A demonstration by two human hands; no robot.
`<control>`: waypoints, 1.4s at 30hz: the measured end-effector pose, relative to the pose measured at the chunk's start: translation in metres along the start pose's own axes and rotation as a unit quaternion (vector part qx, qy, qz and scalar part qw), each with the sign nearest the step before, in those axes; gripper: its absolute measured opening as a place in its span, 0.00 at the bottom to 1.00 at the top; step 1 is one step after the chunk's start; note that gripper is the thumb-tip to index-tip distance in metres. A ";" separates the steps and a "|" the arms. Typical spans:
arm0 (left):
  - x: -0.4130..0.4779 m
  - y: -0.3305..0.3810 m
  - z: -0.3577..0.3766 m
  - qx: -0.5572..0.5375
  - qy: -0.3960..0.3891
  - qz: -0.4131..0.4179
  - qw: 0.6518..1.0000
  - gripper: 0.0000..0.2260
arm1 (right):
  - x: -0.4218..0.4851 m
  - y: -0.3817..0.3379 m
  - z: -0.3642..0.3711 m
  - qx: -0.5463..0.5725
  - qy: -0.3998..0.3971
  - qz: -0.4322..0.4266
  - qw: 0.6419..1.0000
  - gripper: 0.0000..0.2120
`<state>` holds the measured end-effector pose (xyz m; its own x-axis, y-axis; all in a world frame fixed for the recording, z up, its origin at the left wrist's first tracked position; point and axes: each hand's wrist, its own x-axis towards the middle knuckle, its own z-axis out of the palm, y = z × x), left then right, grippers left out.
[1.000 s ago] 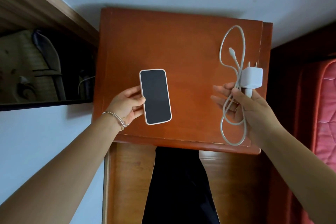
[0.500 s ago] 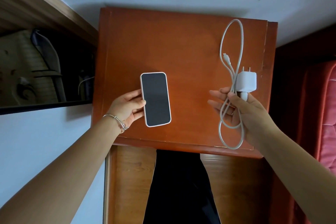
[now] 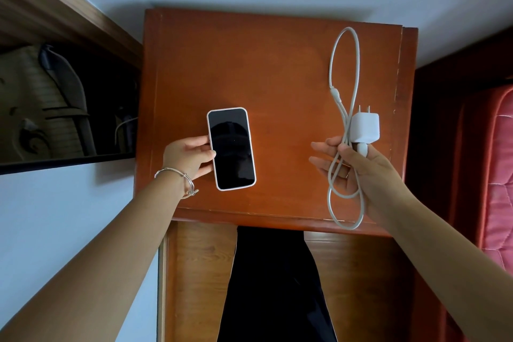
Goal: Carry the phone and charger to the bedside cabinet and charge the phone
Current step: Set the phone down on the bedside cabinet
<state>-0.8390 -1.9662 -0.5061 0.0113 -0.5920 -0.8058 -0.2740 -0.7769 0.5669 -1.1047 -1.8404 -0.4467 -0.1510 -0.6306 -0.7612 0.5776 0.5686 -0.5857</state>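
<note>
A phone (image 3: 231, 148) with a dark screen and pale case sits screen-up over the reddish wooden bedside cabinet (image 3: 266, 69), left of centre. My left hand (image 3: 187, 157) holds its left edge, thumb on the screen side. My right hand (image 3: 361, 172) grips the white charger: the plug block (image 3: 365, 128) with its two prongs pointing away sticks out above my fingers, and the white cable (image 3: 344, 64) loops far over the cabinet top and hangs down past the front edge.
A white wall runs behind the cabinet. A dark open shelf (image 3: 63, 108) with a wooden frame lies to the left. A red quilted mattress (image 3: 497, 175) is at the right. My dark-clothed legs (image 3: 273, 286) stand before the cabinet's wooden front.
Both hands have edged lower and nearer the cabinet top. The phone has turned slightly straighter; the cable loop now stretches farther back over the cabinet.
</note>
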 end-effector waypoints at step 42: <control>-0.260 0.196 -0.011 -0.150 -0.056 0.116 0.980 0.06 | -0.207 -0.162 0.087 -0.226 -0.076 -0.145 0.960 0.11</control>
<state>-0.8852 -1.9667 -0.1833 -0.1288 -0.7456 -0.6538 0.0381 -0.6626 0.7480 -1.0968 -1.8481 -0.1701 -0.1145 -0.8469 -0.5193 0.1160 0.5077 -0.8537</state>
